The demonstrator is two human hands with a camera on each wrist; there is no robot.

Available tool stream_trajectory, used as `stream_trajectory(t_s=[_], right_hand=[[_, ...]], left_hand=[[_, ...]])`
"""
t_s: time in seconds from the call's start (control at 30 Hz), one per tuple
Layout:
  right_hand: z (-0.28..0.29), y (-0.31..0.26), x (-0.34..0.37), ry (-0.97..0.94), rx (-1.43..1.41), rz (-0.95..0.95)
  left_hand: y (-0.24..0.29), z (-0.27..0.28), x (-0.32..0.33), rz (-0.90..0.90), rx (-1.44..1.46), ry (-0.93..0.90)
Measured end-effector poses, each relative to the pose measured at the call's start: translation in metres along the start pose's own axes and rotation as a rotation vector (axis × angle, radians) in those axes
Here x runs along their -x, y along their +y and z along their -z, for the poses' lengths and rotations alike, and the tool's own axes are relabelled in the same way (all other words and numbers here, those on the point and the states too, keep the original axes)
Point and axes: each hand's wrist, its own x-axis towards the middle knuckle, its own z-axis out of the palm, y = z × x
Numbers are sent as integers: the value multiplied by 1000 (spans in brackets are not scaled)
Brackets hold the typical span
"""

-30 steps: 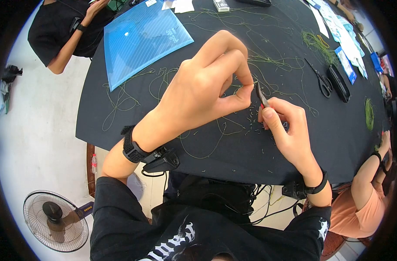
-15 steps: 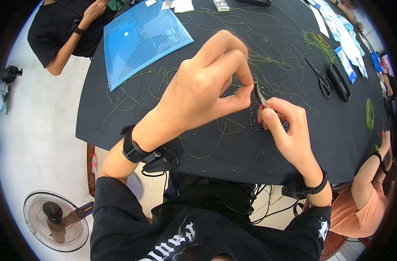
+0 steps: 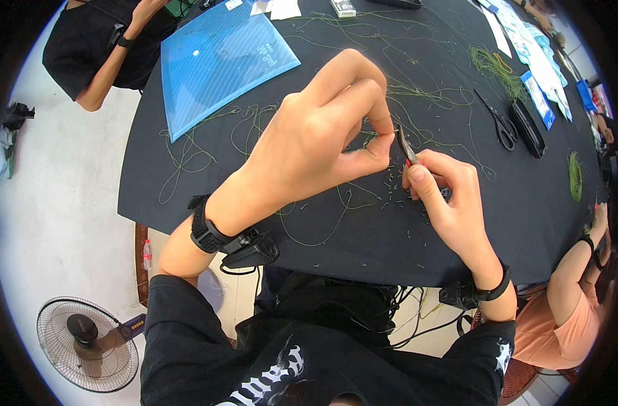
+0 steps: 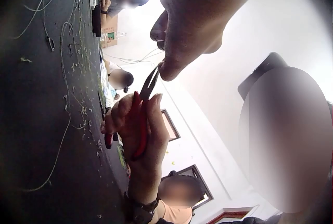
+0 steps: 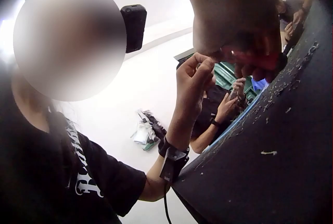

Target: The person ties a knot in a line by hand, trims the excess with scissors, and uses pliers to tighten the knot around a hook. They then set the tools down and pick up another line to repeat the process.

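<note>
My right hand grips a pair of needle-nose pliers by the red handles. In the left wrist view their slim metal jaws stand slightly parted, pointing up to my left fingertips. My left hand is raised over the table, thumb and index finger pinched together on a tiny thin piece; I cannot tell what it is. The pliers' tips are right beside that pinch. Below both hands, many small clippings lie scattered on the black tablecloth.
Loose green cord trails over the table. A blue plastic folder lies at the back left. To the right are black scissors, a black case and cord bundles. Other people sit around; a fan stands at left.
The pliers' tips moved left against my left fingertips, then slightly back to the right. My left hand has stayed almost in place, still pinching.
</note>
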Motion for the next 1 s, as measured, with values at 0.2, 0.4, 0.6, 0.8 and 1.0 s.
stream_trajectory(t_s=[0.2, 0.4, 0.6, 0.8, 1.0], right_hand=[[0, 0, 0, 7, -10, 5], [-1, 0, 1, -3, -10, -1], [1, -3, 1, -23, -29, -21], [4, -5, 3, -44, 18, -19], [2, -4, 3, -59, -96, -57]], left_hand=[[0, 0, 0, -3, 8, -5], [0, 0, 1, -12, 3, -6], [1, 0, 1, -15, -10, -5], [2, 1, 2, -17, -16, -9], [1, 1, 2, -24, -13, 12]])
